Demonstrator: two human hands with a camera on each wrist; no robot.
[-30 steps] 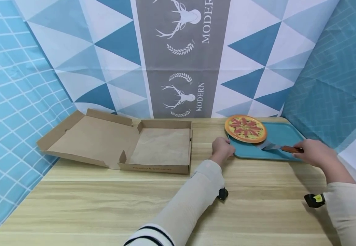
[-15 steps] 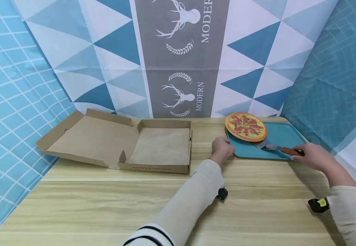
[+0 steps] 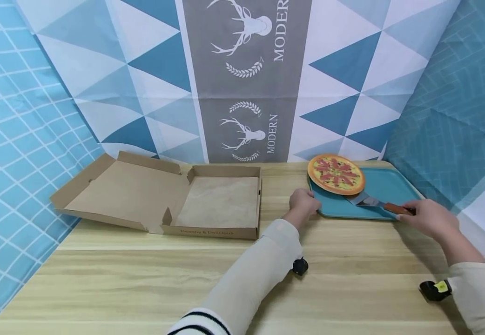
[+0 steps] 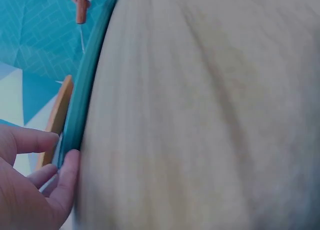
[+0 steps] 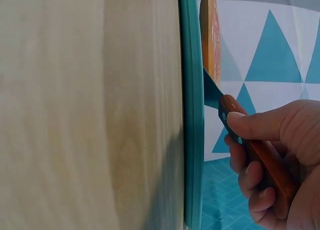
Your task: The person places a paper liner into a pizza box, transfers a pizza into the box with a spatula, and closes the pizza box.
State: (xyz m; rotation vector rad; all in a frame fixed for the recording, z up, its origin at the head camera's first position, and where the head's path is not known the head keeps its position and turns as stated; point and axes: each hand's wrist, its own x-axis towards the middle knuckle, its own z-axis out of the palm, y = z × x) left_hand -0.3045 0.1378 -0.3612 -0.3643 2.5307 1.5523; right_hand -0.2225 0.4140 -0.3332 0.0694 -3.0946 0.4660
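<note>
The right hand [image 3: 433, 219] grips a spatula [image 3: 389, 206] tucked under the pizza [image 3: 336, 175]. The left hand [image 3: 303, 202] pinches the tray rim [image 4: 82, 100].

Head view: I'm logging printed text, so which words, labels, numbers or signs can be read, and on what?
"MODERN": grey backdrop panel, lower print, sideways.
"MODER": same panel, upper print, cut off at the picture's top.
"Healthy & Delicious": cardboard box, front wall, slightly blurred.
Yellow label on the right wrist's black device: too small to read.

From my remote station I count: hands [image 3: 304, 203] [image 3: 431, 218], two; pizza [image 3: 336, 174], one; spatula [image 3: 394, 208], one; tray [image 3: 387, 184], one; cardboard box [image 3: 213, 231], one; table [image 3: 142, 279], one.
</note>
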